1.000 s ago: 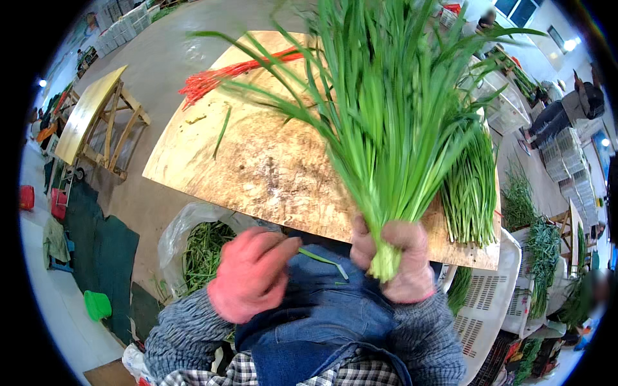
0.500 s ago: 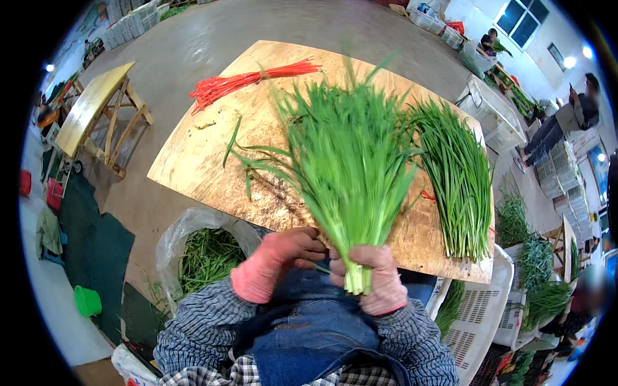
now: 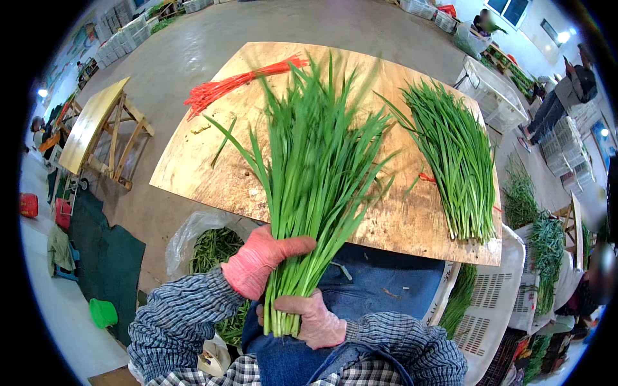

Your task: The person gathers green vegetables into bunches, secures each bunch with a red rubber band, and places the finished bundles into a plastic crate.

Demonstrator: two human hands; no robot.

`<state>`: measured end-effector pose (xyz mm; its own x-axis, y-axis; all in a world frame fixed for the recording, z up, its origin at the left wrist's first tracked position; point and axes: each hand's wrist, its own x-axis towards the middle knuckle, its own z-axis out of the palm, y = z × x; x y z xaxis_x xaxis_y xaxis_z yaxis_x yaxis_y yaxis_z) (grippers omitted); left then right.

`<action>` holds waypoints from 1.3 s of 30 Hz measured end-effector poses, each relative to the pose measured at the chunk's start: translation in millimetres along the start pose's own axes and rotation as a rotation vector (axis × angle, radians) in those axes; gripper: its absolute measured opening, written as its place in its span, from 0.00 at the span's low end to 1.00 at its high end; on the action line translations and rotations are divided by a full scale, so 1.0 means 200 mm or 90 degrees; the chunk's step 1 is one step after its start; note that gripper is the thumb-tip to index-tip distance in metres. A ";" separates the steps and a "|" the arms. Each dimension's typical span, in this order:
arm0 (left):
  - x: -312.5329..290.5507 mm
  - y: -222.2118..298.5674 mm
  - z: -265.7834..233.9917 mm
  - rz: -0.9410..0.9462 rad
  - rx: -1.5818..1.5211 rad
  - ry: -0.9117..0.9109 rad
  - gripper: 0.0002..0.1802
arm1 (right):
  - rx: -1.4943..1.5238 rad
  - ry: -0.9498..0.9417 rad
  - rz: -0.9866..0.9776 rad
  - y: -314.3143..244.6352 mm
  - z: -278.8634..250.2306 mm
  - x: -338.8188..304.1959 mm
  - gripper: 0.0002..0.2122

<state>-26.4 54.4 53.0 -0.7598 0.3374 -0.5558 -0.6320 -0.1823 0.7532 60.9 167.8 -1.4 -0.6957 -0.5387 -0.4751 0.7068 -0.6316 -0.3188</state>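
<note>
A large bunch of garlic chives (image 3: 309, 161) stands tilted in front of me, its white-green stem ends down over my lap and its leaves fanned out above the board. My right hand (image 3: 315, 320), in a pale pink glove, grips the stems close to their cut ends. Higher up, my left hand (image 3: 256, 262), in a coral pink glove, is wrapped round the same bunch with its thumb across the front. On the right of the wooden board (image 3: 212, 167) lies another chive bunch (image 3: 454, 161) with a red tie (image 3: 425, 177) beside it.
Red ties (image 3: 238, 83) lie heaped at the board's far left, near a loose leaf (image 3: 224, 143). A clear plastic bag (image 3: 187, 241) of green scraps stands at my left. To my right is a white crate (image 3: 479, 315). Other people, crates and a wooden table (image 3: 96, 122) stand farther off.
The held bunch has moved left and down toward my lap. My left hand, earlier beside the stems, has closed round them. My right hand has shifted left and lower with the stem ends.
</note>
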 end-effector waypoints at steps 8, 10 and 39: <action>0.06 -0.09 -0.05 -0.021 -0.011 0.010 0.22 | 0.007 -0.088 0.007 0.01 -0.13 0.03 0.21; 0.05 -0.10 -0.07 -0.002 -0.017 0.016 0.23 | -0.040 -0.071 -0.042 0.03 -0.19 0.03 0.22; 0.21 0.43 0.42 0.577 0.086 -0.194 0.27 | -0.459 -0.062 -0.710 -1.03 0.43 -0.14 0.21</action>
<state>-99.7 130.2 123.7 -0.8663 0.3494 0.3571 0.2121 -0.3901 0.8960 -76.2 264.4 147.8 -0.9277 0.0138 0.3731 -0.3553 -0.3401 -0.8707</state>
